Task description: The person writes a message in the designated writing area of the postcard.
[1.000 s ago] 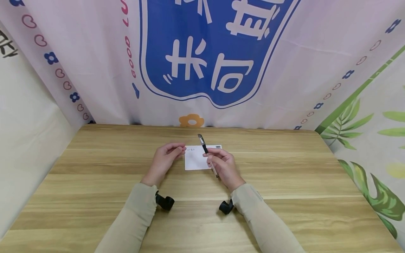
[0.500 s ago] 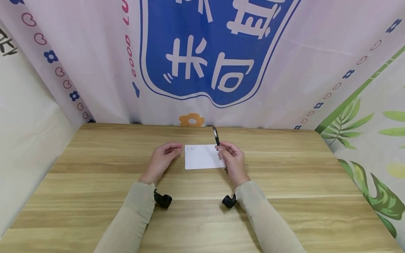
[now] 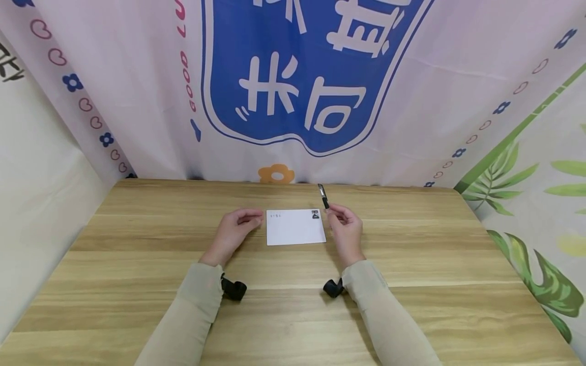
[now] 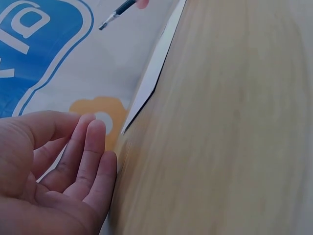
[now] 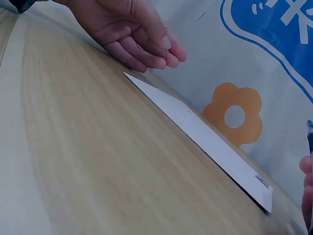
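A white card or envelope (image 3: 295,229) lies flat on the table, with small marks at its upper left and a dark stamp-like picture at its upper right. My right hand (image 3: 345,229) pinches a black-and-clear pen (image 3: 323,196) just beyond the card's right edge, tip end pointing away. Beside the left edge, my left hand (image 3: 235,231) rests with loosely bent fingers, holding nothing. In the left wrist view a gap separates those fingers (image 4: 93,147) from the card (image 4: 156,73). The right wrist view shows only a sliver of the right hand (image 5: 307,196).
The wooden table (image 3: 284,315) extends around both arms and meets a printed curtain (image 3: 151,101) at its back edge. Black wrist cameras (image 3: 234,290) sit at both cuffs. A leaf-patterned cloth (image 3: 526,203) hangs at the right side.
My right hand has moved right with the pen, off the card, uncovering its right side and the stamp-like picture. My left hand has drawn slightly away from the left edge.
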### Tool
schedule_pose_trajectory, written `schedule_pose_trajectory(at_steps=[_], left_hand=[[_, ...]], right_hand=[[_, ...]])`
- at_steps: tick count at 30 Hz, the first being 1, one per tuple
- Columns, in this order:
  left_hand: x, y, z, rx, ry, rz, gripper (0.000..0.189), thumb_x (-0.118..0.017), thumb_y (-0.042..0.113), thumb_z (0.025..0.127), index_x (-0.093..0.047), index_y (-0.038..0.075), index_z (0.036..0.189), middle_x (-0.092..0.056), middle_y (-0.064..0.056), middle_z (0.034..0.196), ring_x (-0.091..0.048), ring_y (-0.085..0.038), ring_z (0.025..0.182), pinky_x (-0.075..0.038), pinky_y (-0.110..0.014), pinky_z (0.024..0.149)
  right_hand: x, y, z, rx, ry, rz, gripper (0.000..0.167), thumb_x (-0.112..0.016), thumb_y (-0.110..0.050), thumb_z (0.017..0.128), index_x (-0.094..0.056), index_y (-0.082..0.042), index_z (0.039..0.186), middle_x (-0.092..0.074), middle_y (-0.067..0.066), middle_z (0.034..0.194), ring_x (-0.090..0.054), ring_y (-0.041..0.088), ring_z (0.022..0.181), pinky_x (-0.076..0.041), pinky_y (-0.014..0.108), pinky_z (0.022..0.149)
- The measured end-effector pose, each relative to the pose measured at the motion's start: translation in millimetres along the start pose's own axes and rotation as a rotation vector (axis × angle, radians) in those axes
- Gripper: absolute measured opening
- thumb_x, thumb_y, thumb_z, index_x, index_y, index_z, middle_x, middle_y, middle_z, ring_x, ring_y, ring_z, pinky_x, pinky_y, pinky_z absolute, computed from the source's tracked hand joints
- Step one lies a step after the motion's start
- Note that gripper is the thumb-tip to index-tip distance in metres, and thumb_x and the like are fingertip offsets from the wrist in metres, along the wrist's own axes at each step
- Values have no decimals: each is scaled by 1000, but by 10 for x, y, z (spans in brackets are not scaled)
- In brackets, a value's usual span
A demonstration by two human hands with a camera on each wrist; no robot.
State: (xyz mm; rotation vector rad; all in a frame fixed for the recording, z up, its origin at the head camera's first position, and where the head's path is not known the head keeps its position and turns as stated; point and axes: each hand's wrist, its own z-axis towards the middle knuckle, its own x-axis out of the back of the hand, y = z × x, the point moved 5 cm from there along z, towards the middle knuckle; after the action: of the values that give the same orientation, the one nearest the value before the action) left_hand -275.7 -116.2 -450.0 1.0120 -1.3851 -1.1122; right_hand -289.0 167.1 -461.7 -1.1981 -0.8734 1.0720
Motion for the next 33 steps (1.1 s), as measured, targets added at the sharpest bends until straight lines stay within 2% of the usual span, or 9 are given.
schedule_pose_trajectory(at_steps=[4,7,11,16,18,23,33], left_hand=[[4,-23,4,-9,-22,7,30,-64,14,101,-67,-3,127,-67,-17,124,-62,-25,113,-50,-21,90],[5,-39,9,-22,-37,23,31,-64,14,101,-66,-2,127,-67,-18,124,-62,-26,115,-49,-30,98],[-1,-42,12,-31,-45,48,30,-64,14,101,-67,-2,127,-68,-17,124,-62,-27,115,-47,-40,103],[-12,-25,10,-36,-55,57,29,-64,13,102,-67,-1,127,-68,-17,123,-62,-27,114,-47,-42,103],[-15,-21,13,-36,-59,53,29,-64,13,102,-66,-2,127,-68,-17,123,-62,-27,114,-47,-42,102],[-18,-29,17,-31,-64,49,30,-63,12,102,-66,-2,127,-68,-17,123,-62,-27,114,-47,-41,102],[-6,-16,-9,-62,-64,111,29,-63,13,102,-67,-1,126,-68,-15,121,-62,-27,112,-47,-43,101]], right_hand=[[34,13,11,2,57,-91,18,-68,-6,92,-76,-3,108,-74,14,101,-62,15,81,-48,17,57],[53,11,14,-1,76,-143,17,-69,-7,92,-76,-3,106,-74,14,99,-63,17,82,-49,18,55],[73,3,18,-2,81,-201,17,-68,-6,92,-76,-1,106,-73,15,98,-63,18,82,-50,18,56],[103,6,50,30,97,-294,17,-68,-4,91,-77,0,105,-73,15,95,-64,18,81,-50,16,62],[109,14,66,42,93,-344,17,-68,-3,90,-77,0,105,-73,15,93,-64,19,80,-49,16,64],[93,34,77,52,46,-454,18,-68,-2,90,-77,1,106,-73,14,91,-63,21,78,-48,18,61],[31,0,65,92,8,-524,16,-68,1,88,-77,3,101,-72,15,86,-64,22,74,-48,19,60]])
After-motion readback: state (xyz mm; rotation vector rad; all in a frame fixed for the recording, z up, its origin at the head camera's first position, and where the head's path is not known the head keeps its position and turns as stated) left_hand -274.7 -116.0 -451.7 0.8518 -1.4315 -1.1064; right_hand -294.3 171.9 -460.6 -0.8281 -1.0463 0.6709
